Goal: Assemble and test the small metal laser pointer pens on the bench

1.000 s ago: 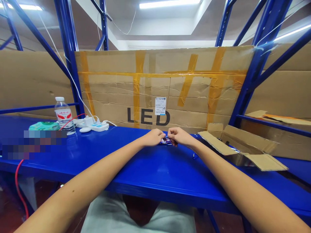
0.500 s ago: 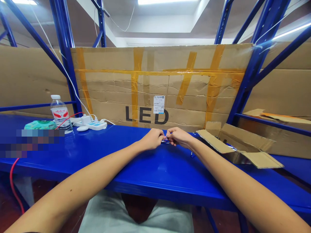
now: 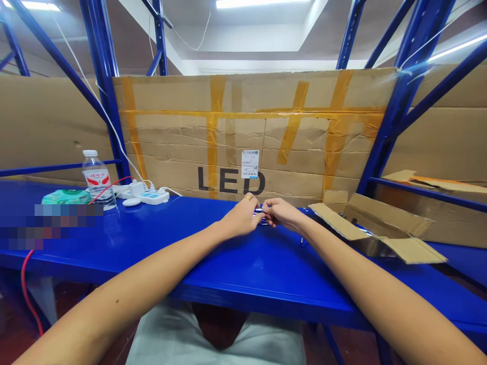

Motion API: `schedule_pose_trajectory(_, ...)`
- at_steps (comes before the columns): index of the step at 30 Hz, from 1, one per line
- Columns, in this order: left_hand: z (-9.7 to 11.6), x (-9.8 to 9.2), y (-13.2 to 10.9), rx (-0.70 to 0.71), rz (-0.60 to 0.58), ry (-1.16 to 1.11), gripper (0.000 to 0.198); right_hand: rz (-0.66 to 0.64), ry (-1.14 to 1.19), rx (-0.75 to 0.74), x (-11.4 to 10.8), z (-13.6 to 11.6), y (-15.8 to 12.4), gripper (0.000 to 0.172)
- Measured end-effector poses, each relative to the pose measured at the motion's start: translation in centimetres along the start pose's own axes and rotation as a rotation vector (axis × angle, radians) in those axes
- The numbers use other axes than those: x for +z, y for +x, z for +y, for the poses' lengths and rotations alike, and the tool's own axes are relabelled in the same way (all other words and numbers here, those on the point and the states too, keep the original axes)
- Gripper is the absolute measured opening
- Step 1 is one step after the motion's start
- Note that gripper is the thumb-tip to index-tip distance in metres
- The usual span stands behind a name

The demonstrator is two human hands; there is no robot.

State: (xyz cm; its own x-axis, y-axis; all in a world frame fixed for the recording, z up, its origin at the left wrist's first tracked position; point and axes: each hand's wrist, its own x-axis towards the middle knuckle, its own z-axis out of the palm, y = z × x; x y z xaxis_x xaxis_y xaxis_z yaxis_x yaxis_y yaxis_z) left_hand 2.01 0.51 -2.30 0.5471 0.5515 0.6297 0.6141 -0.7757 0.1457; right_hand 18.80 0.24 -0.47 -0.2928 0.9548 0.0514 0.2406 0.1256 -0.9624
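Note:
Near the far side of the blue table (image 3: 243, 263), my left hand (image 3: 240, 218) and my right hand (image 3: 279, 213) meet, their fingers closed together. Between the fingertips shows a small shiny silver rod-like piece (image 3: 258, 210), which both hands pinch. More shiny metal glints just below it, partly covered by the fingers; its kind is too small to make out. Under my right forearm lies another small shiny piece (image 3: 303, 242) on the table.
An open cardboard box (image 3: 352, 225) with dark and shiny pieces inside stands at the right. At the left are a water bottle (image 3: 98, 180), a green soft pack (image 3: 66, 196) and a white power strip (image 3: 154, 196) with cables. A large carton (image 3: 171, 137) rises behind.
My left hand has turned, its back raised and its thumb now nearer my right hand. The silver piece between the fingertips sits slightly higher. My right hand has barely moved.

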Motion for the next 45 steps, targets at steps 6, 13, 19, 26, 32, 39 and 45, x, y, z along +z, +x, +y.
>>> schedule_pose_trajectory(6,-0.5,0.4,0.4,-0.04,-0.05,0.032,0.028,0.023,-0.139,-0.115,0.3,0.4,0.3,0.018)
schedule_pose_trajectory(13,0.2,-0.9,0.0,-0.092,-0.123,0.173,0.023,0.02,-0.044,-0.041,0.8,0.1,-0.1,0.017)
schedule_pose_trajectory(19,0.5,-1.4,-0.3,0.043,-0.119,0.312,0.018,-0.049,0.121,0.076,0.7,-0.5,-0.3,0.015)
schedule_pose_trajectory(26,0.6,-1.5,-0.1,0.121,-0.109,0.389,0.016,-0.173,0.369,0.232,0.0,-0.6,0.0,0.01)
schedule_pose_trajectory(32,1.1,-2.0,0.1,0.206,-0.12,0.473,0.02,-0.225,0.497,0.299,-0.4,-0.4,0.2,0.016)
schedule_pose_trajectory(39,0.8,-1.8,0.2,0.183,-0.123,0.498,0.017,-0.223,0.385,0.198,-0.4,-0.1,0.3,0.011)
schedule_pose_trajectory(45,0.6,-1.4,0.2,0.166,-0.098,0.492,0.018,-0.254,0.306,0.114,-0.6,0.0,0.2,0.013)
